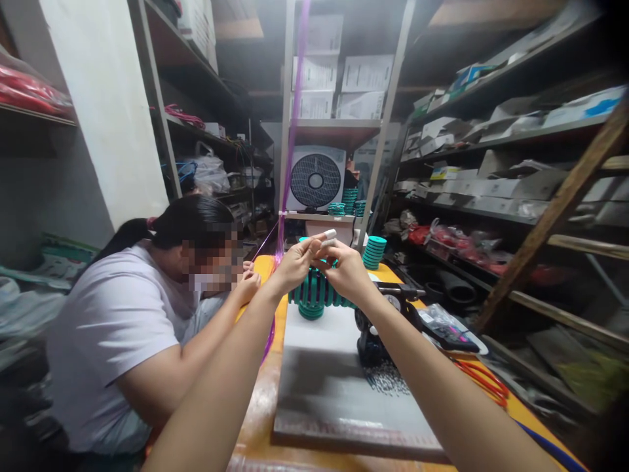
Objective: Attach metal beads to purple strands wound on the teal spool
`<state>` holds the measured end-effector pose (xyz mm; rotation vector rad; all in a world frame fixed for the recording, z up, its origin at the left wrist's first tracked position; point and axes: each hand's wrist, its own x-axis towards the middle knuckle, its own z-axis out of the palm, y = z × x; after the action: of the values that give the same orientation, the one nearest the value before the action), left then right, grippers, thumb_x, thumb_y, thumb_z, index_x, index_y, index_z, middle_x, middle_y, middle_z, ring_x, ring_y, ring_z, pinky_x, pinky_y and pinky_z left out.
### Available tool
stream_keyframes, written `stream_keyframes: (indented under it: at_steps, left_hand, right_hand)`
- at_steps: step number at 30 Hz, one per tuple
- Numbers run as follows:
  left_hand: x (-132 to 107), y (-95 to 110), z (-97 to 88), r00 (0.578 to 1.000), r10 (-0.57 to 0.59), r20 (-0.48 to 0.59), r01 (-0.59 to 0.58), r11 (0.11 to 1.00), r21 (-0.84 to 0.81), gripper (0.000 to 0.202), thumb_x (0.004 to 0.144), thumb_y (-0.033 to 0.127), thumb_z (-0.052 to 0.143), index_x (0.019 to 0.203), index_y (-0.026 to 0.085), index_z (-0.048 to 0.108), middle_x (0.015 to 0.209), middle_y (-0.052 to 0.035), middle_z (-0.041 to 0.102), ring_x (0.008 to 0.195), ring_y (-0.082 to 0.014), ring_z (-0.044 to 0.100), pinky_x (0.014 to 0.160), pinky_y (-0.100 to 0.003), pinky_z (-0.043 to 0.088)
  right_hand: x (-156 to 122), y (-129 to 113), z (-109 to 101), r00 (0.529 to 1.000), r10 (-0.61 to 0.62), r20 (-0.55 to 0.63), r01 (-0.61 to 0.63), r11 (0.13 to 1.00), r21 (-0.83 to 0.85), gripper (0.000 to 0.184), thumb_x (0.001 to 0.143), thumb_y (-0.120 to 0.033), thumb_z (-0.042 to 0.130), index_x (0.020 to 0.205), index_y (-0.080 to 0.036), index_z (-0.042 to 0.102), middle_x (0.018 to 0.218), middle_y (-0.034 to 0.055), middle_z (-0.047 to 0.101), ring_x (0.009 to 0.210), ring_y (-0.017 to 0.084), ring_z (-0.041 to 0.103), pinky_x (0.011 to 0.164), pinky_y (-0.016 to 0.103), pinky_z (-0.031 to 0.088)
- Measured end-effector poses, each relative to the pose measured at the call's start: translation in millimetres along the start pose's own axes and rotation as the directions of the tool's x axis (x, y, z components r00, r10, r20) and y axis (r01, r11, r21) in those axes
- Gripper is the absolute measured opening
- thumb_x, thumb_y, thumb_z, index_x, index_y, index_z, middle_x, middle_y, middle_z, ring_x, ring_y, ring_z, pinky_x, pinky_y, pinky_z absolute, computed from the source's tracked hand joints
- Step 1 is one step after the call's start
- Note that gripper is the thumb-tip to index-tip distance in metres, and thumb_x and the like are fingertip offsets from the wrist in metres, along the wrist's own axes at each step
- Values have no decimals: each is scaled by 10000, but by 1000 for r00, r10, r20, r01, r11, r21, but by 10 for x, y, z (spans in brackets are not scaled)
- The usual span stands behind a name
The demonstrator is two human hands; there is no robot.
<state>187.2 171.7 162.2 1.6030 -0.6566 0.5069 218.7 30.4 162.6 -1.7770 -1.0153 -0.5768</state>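
Both forearms reach forward from the lower corners and converge, the left hand [293,265] and the right hand [348,267] meeting with bent wrists and curled fingers. Their fingertips come together, with white wrapping [331,233] on fingers at the meeting point. The fingers look pinched, but I cannot tell whether anything thin is grasped between them.

Directly below and partly behind the hands are teal ribbed reels [310,309], round and smooth, their rims separated by dark grooves. They sit toward the far part of a flat, pale grey board [314,393] with a scuffed front edge, which lies on a glossy yellow-orange table [256,393]. Beyond the right hand, 1 upright stack of teal discs [374,253] stands near the table's far end.

Beside the right forearm is a black machine [376,331]; small, silvery pieces [388,379] scatter at its base. To the left, a co-worker in a pale, creased T-shirt [128,314] leans in, 1 hand [248,286] raised near fine, glossy purple strands [293,124] that hang vertically in front of the shelving.
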Motion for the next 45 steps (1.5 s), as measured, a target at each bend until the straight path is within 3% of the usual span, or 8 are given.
stream_keyframes:
  at_steps: [8, 15, 26, 29, 33, 35, 39, 45]
  left_hand:
    - [-27, 59, 33, 998, -67, 14, 68, 993, -100, 601, 804, 601, 591, 1269, 220, 606, 1354, -112, 577, 1032, -265, 665, 926, -380, 504]
    - [-29, 74, 33, 996, -90, -16, 88, 992, -92, 598, 821, 612, 555, 1278, 228, 589, 1394, -131, 538, 949, -237, 696, 836, -342, 540]
    - [-7, -111, 31, 995, -68, -76, 76, 991, 110, 533, 856, 634, 467, 1214, 269, 617, 1257, -96, 643, 818, -176, 715, 676, -236, 523]
    - [-20, -88, 37, 994, -70, -82, 77, 994, 81, 562, 834, 659, 475, 1196, 254, 618, 1204, -100, 673, 810, -181, 714, 697, -249, 519]
    - [-37, 7, 35, 993, -103, -66, 99, 993, -59, 619, 793, 687, 511, 1151, 194, 622, 1063, -124, 729, 804, -202, 712, 723, -277, 516]
    - [-53, 60, 31, 992, -114, -55, 107, 988, -110, 639, 786, 691, 518, 1160, 181, 610, 1058, -136, 730, 855, -223, 711, 744, -292, 515]
    - [-74, 115, 31, 991, -128, -48, 117, 975, -190, 652, 776, 678, 553, 1199, 183, 583, 1117, -153, 708, 941, -262, 700, 791, -339, 518]
    - [-52, 63, 27, 995, -49, -87, 33, 984, -178, 550, 816, 612, 568, 1163, 189, 628, 1209, -135, 673, 1110, -265, 633, 943, -371, 478]
  right_hand:
    - [-28, 15, -60, 985, 165, -55, -133, 917, 376, 304, 803, -483, 624, 806, -185, 562, 638, -19, 565, 567, 111, 526, 488, 223, 409]
    - [-470, -307, -2, 975, 219, 25, -196, 809, 555, 335, 831, -524, 594, 834, -216, 462, 922, 30, 646, 634, 130, 600, 394, 225, 460]
    - [-1183, 126, 625, 972, 232, -36, -212, 934, 288, 147, 916, -277, 474, 814, -199, 544, 689, 4, 591, 566, 105, 535, 539, 235, 415]
    - [-1247, 163, 636, 978, 201, 60, -208, 958, 195, 135, 881, -194, 471, 793, -190, 573, 688, 11, 619, 543, 106, 540, 529, 230, 401]
    - [-1362, -153, 441, 961, 90, 261, -129, 983, 133, 125, 833, -162, 559, 892, -202, 661, 736, 6, 680, 635, 121, 613, 590, 220, 435]
    - [-1306, -386, 254, 965, 14, 261, -48, 991, 123, 142, 878, -207, 541, 945, -212, 666, 734, -4, 675, 630, 106, 603, 604, 210, 433]
    - [-775, -622, -118, 990, -125, -68, 121, 991, -63, 182, 929, -229, 471, 985, -210, 643, 759, 0, 661, 616, 107, 567, 610, 227, 421]
    - [-39, -317, -27, 995, -88, 49, 99, 950, -296, 120, 785, -190, 614, 879, -206, 686, 968, 64, 674, 857, 211, 602, 728, 299, 425]
